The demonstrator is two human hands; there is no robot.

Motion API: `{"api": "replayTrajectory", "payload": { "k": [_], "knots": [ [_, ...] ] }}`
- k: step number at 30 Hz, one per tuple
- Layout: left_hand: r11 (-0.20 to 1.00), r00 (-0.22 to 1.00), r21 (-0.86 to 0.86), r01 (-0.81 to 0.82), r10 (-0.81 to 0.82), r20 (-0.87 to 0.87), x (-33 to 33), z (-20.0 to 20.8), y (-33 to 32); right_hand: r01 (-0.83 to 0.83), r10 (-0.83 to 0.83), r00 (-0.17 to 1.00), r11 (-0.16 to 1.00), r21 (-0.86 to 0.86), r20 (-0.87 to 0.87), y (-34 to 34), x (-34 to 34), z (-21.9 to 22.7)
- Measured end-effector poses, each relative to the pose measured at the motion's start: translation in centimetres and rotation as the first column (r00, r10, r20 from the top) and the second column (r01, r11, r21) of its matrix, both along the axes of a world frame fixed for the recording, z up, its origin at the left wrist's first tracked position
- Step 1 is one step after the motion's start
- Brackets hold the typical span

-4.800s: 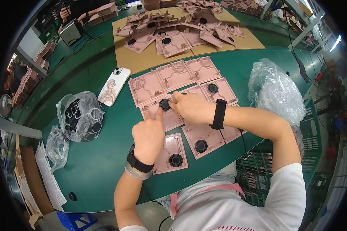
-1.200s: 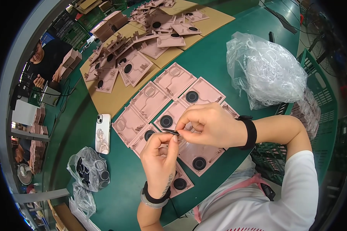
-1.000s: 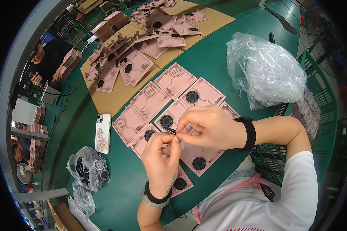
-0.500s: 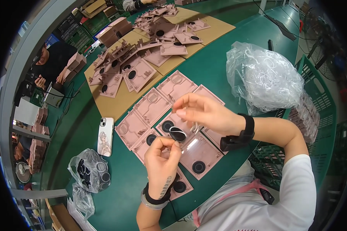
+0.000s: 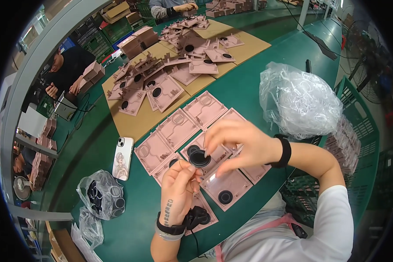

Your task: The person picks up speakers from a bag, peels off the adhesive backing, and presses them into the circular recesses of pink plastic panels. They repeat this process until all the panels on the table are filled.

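Observation:
My left hand (image 5: 179, 185) pinches the lower edge of a black round disc (image 5: 199, 159) between thumb and fingertips. The disc is tilted, with its dark ringed face showing. Just right of it is my right hand (image 5: 242, 144), its fingers curved and thumb spread apart. Its fingertips are close to the disc's edge; whether they touch it I cannot tell. Beneath the hands, pink plastic panels (image 5: 178, 126) lie in rows on the green table. Several carry a similar black disc, such as the mounted disc (image 5: 225, 197) on the near panel. My hands partly cover the middle panels.
A pile of pink panels (image 5: 166, 89) lies on cardboard (image 5: 133, 126) at the back. To the left are a phone (image 5: 123, 159) and a clear bag of black rings (image 5: 102, 194). At right, a bag of white strips (image 5: 301, 102) sits beside a green crate (image 5: 362, 126). Co-workers sit beyond.
The white strip seen at my right fingers is no longer visible. My right hand has spread its fingers and come down closer to the disc, which has turned to show its face.

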State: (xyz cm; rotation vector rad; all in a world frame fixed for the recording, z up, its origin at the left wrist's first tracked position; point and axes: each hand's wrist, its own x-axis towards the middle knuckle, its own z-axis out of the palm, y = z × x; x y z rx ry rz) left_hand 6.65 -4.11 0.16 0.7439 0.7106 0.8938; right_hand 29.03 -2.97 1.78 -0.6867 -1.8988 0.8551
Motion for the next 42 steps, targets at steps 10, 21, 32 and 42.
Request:
{"api": "replayTrajectory", "payload": {
  "k": [10, 21, 32, 42],
  "knots": [
    [0.998, 0.986, -0.007, 0.063, -0.061, 0.154, -0.3, -0.2, 0.0, 0.152, -0.346, 0.916, 0.765, 0.626, 0.202, 0.0, -1.4, 0.1],
    [0.426, 0.438, 0.592, 0.684, 0.409, -0.800, 1.6, -2.9, -2.9, 0.544, -0.446, 0.838, 0.725, -0.422, 0.313, 13.0, 5.5, -3.9],
    [0.409, 0.224, 0.407, 0.816, 0.426, -0.877, 1.9, -5.4, -3.5, 0.568, -0.506, 0.807, 0.521, -0.637, 0.306, 17.2, 5.1, -9.3],
    [0.420, 0.233, 0.410, 0.810, 0.411, -0.881, 1.9, -5.0, -3.1, 0.537, -0.469, 0.833, 0.555, -0.635, 0.294, 17.3, 5.2, -8.8]
  ]
}}
